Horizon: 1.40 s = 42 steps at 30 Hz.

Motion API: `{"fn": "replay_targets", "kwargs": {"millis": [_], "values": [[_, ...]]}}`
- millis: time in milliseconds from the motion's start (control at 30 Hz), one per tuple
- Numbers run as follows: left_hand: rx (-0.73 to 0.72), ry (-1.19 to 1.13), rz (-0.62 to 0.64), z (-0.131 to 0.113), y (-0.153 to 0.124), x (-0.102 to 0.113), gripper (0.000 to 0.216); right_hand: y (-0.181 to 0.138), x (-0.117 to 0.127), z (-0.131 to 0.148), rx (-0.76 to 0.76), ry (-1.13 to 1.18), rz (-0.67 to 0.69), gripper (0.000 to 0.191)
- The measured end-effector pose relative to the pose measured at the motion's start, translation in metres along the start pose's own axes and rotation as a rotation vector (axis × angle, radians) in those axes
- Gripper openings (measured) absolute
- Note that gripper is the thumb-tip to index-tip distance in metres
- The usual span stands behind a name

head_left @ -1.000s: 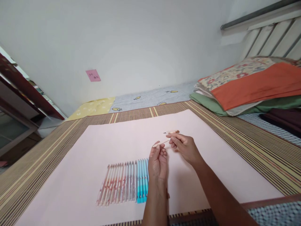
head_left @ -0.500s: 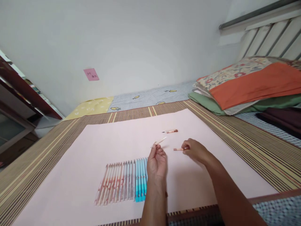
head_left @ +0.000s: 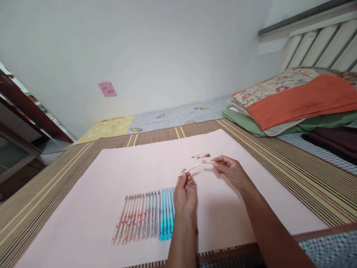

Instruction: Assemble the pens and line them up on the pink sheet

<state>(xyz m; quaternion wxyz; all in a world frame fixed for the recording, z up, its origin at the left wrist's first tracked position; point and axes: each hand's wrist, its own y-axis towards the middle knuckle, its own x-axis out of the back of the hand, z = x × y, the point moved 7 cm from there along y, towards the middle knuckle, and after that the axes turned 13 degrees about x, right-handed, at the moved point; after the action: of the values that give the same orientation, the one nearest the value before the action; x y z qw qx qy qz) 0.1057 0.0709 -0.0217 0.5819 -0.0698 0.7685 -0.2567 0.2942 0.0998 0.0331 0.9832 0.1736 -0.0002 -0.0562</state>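
My left hand (head_left: 186, 191), palm up, pinches a thin whitish pen part (head_left: 193, 167) that points up and right with its white end free. My right hand (head_left: 227, 169) is closed on a short pinkish pen barrel (head_left: 206, 162), held level with its free end close to the white tip. A small gap shows between the two pieces. Just beyond them, a pen piece with a brown end (head_left: 205, 156) and a slim dark-tipped piece (head_left: 196, 156) lie on the pink sheet (head_left: 134, 163). Left of my left wrist, several pens (head_left: 136, 217) lie side by side.
Pale-blue-and-turquoise pens (head_left: 166, 214) form the row's right end, partly behind my left forearm. The pink sheet rests on a striped mat (head_left: 55, 178). Folded bedding with an orange cover (head_left: 301, 100) is piled at right. A pink note (head_left: 107, 89) is on the wall.
My right hand has moved up and slightly left, lifting the pinkish pen barrel toward the white tip. My left hand holds its piece in nearly the same place.
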Motion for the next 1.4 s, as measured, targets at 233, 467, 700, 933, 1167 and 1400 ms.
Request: {"fn": "replay_targets", "kwargs": {"millis": [233,467,700,933,1167,1400], "values": [[-0.031,0.038,-0.008,-0.001,-0.002,-0.002,0.017,0.002,-0.001,0.011,0.098,-0.047,0.047,0.028],[-0.031,0.035,0.004,-0.001,0.0,-0.001,0.015,0.002,0.001,0.015,0.112,-0.062,0.084,0.027],[-0.052,0.077,0.015,-0.001,-0.001,-0.003,0.014,0.001,-0.001,0.019,0.117,-0.062,0.116,0.026],[-0.074,0.16,0.046,-0.001,-0.004,-0.006,0.01,-0.002,-0.014,0.023,0.091,-0.036,0.217,0.026],[-0.057,0.179,0.024,-0.003,-0.005,-0.006,0.012,-0.004,-0.018,0.026,0.11,-0.035,0.251,0.026],[-0.103,0.218,0.102,-0.009,-0.014,-0.016,0.016,-0.007,-0.02,0.026,0.067,-0.107,0.307,0.028]]}}
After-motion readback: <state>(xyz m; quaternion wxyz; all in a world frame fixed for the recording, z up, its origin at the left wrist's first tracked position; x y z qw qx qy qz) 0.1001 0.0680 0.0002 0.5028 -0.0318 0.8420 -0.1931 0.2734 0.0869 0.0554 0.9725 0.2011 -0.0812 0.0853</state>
